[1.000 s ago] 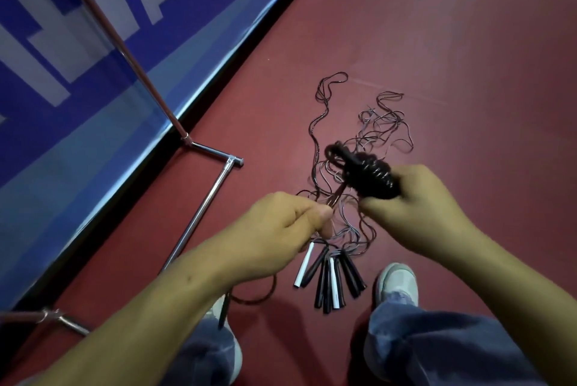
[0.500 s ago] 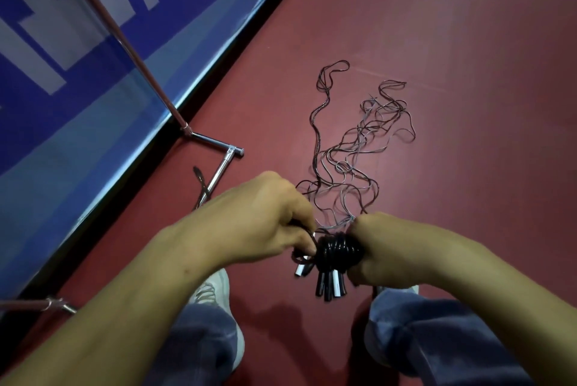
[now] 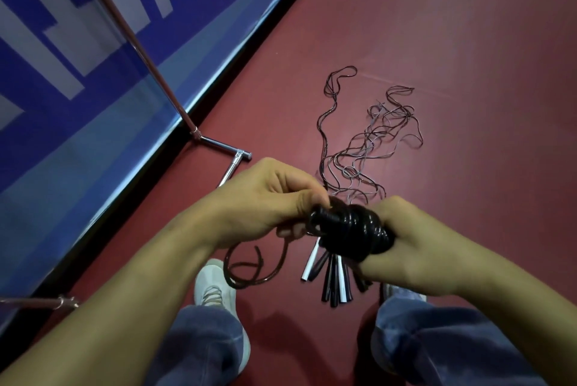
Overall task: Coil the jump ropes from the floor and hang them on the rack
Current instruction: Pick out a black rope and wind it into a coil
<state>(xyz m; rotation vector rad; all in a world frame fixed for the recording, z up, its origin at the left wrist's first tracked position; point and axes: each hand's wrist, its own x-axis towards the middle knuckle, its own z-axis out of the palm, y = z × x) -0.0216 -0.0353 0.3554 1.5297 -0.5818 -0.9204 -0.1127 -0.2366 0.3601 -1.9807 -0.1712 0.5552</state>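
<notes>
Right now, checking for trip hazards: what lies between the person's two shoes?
Head view: black and white handles fan out between left shoe and right shoe; a loose rope loop hangs nearer the left.

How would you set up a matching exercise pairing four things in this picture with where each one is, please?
Things
1. black coil
2. tangle of thin ropes
3. bunch of handles
4. metal rack foot

Places
A. spread out on the red floor, farthest from the person
B. beside the blue banner
C. gripped by the left hand and the right hand
D. below the coil, between the shoes

Pairs: 1-C, 2-A, 3-D, 4-B
</notes>
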